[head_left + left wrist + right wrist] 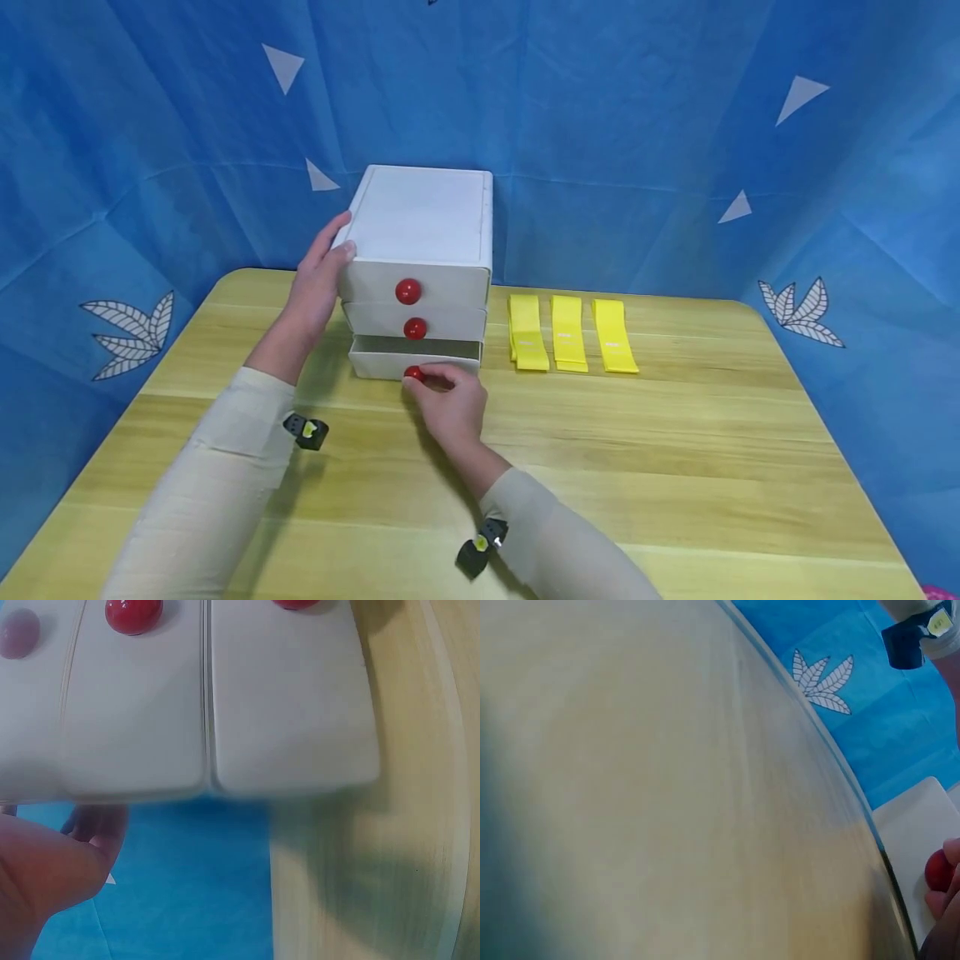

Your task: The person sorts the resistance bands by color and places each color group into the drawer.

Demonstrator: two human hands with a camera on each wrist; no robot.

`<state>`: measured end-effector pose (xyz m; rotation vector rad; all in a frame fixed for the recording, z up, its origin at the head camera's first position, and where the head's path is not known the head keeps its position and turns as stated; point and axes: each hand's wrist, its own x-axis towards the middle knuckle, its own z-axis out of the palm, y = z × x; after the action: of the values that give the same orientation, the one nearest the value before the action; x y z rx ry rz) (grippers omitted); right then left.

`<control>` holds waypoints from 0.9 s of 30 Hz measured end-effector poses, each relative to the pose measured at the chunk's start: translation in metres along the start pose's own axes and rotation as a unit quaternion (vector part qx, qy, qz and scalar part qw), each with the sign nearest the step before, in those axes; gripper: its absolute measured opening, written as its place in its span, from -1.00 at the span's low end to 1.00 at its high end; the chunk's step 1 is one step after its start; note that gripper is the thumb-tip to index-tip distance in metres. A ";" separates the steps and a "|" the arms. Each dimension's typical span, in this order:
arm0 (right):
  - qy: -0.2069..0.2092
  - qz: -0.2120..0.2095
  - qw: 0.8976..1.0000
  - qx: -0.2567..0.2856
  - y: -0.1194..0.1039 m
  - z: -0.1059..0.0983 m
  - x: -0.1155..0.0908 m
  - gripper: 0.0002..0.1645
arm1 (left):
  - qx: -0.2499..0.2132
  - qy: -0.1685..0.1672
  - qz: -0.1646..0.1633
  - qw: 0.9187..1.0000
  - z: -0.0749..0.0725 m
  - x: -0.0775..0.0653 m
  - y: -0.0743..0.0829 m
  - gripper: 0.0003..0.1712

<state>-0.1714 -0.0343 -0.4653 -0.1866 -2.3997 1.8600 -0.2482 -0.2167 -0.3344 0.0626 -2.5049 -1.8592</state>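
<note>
A small white drawer cabinet (422,215) stands on the table with three drawers, each with a round red knob. The bottom drawer (375,364) is pulled out a little, and a strip of its inside shows. My right hand (456,410) pinches the bottom drawer's red knob (412,374) between thumb and fingers; in the right wrist view this red knob (939,871) shows at the right edge. My left hand (315,283) rests against the cabinet's left side, thumb near the top front edge. The upper knob (408,291) and middle knob (415,328) are untouched.
Right of the cabinet lie three folded yellow bands (530,333), side by side on the wooden table (675,467). A blue patterned cloth (615,125) hangs behind and around the table. Each wrist wears a small black camera.
</note>
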 end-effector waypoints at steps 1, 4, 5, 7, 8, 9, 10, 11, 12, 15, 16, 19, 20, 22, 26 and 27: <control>-0.004 0.002 1.000 0.001 0.000 -0.001 -0.001 -0.76 | -0.001 -0.001 0.000 1.000 0.000 0.000 0.000 -0.35; -0.014 0.004 1.000 0.002 -0.001 -0.003 -0.004 -0.76 | -0.002 -0.002 0.001 1.000 0.000 0.000 0.000 -0.35; -0.017 0.001 1.000 0.002 -0.001 -0.004 -0.006 -0.77 | -0.003 -0.003 0.001 1.000 0.000 0.000 0.000 -0.35; -0.019 -0.006 1.000 0.002 -0.001 -0.006 -0.008 -0.77 | -0.003 -0.004 0.004 1.000 0.000 0.000 -0.001 -0.35; -0.021 -0.007 1.000 0.002 -0.001 -0.007 -0.010 -0.77 | -0.003 -0.005 0.004 1.000 0.001 0.000 -0.001 -0.34; -0.022 -0.010 1.000 0.003 -0.001 -0.008 -0.011 -0.77 | -0.003 -0.005 0.005 1.000 0.001 0.001 -0.001 -0.34; -0.025 -0.012 1.000 0.003 -0.001 -0.009 -0.012 -0.77 | -0.003 -0.005 0.006 1.000 0.001 0.001 -0.002 -0.34; -0.027 -0.013 1.000 0.003 0.000 -0.010 -0.014 -0.78 | -0.004 -0.005 0.007 1.000 0.001 0.001 -0.002 -0.34; -0.029 -0.016 0.999 0.005 0.000 -0.010 -0.015 -0.78 | -0.003 -0.005 0.008 1.000 0.001 0.001 -0.002 -0.34; -0.038 -0.017 0.999 0.009 0.001 -0.012 -0.019 -0.78 | -0.004 -0.003 0.011 1.000 0.001 0.001 -0.002 -0.34; -0.040 -0.016 0.999 0.009 0.002 -0.013 -0.021 -0.79 | -0.005 -0.002 0.012 1.000 0.001 0.001 -0.003 -0.34; -0.046 -0.022 0.999 0.016 0.003 -0.015 -0.026 -0.80 | -0.005 -0.001 0.013 1.000 0.001 0.001 -0.003 -0.34; -0.046 -0.025 0.998 0.018 0.003 -0.016 -0.028 -0.80 | -0.006 -0.001 0.013 1.000 0.002 0.001 -0.003 -0.34; -0.046 -0.031 0.998 0.018 0.003 -0.018 -0.031 -0.81 | -0.006 -0.001 0.011 1.000 0.002 0.000 -0.002 -0.34; -0.048 -0.040 0.998 0.022 0.003 -0.021 -0.039 -0.81 | -0.007 -0.002 0.008 1.000 0.001 0.000 -0.002 -0.34; -0.050 -0.040 0.998 0.024 0.003 -0.022 -0.041 -0.81 | -0.008 -0.002 0.007 1.000 0.001 0.000 -0.002 -0.34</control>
<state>-0.1278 -0.0193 -0.4626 0.0072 -2.3848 1.9322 -0.2477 -0.2160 -0.3367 0.0403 -2.4871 -1.8748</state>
